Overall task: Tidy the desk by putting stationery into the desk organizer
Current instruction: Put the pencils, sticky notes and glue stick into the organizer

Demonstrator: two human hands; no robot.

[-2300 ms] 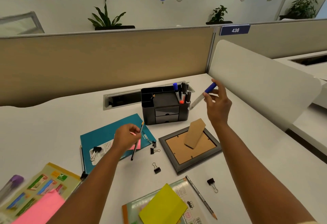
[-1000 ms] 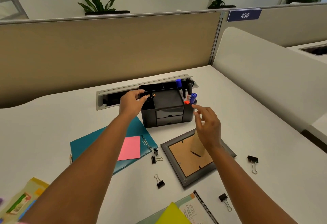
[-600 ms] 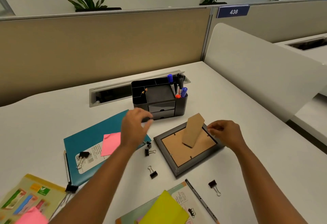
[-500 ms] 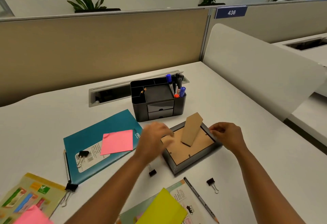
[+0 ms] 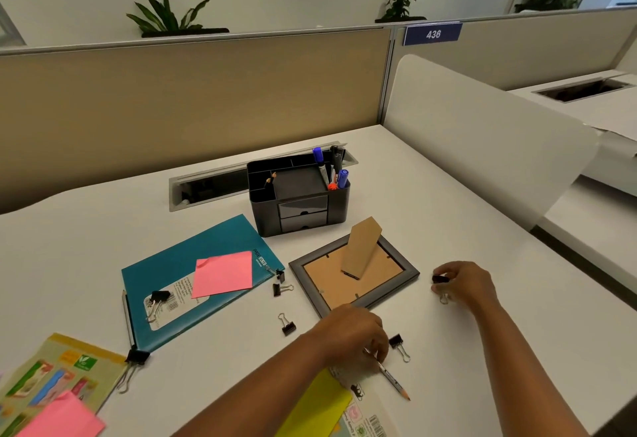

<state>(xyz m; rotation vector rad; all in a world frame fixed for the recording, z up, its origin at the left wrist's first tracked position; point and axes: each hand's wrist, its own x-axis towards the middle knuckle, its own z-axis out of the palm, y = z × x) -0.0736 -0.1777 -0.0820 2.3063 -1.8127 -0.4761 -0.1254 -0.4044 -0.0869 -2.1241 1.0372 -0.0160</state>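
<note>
The black desk organizer [image 5: 299,207] stands at the back of the desk, with several markers [image 5: 331,171] in its right cup and a pencil tip in its left slot. My left hand [image 5: 355,340] is down on the desk near the front, fingers closed on a dark pencil [image 5: 393,381] whose tip points front right. My right hand [image 5: 463,285] sits right of the picture frame, pinching a black binder clip [image 5: 440,279]. Another binder clip [image 5: 398,345] lies just right of my left hand.
A grey picture frame [image 5: 412,273] lies face down before the organizer. A teal folder [image 5: 165,271] carries a pink sticky note [image 5: 222,274]. Loose binder clips [image 5: 286,324] lie between them. A yellow note [image 5: 313,409] and a booklet [image 5: 58,371] are at the front.
Both hands left the organizer and dropped to the desk. My left hand moved front right onto the pencil. My right hand slid right off the frame onto a binder clip.
</note>
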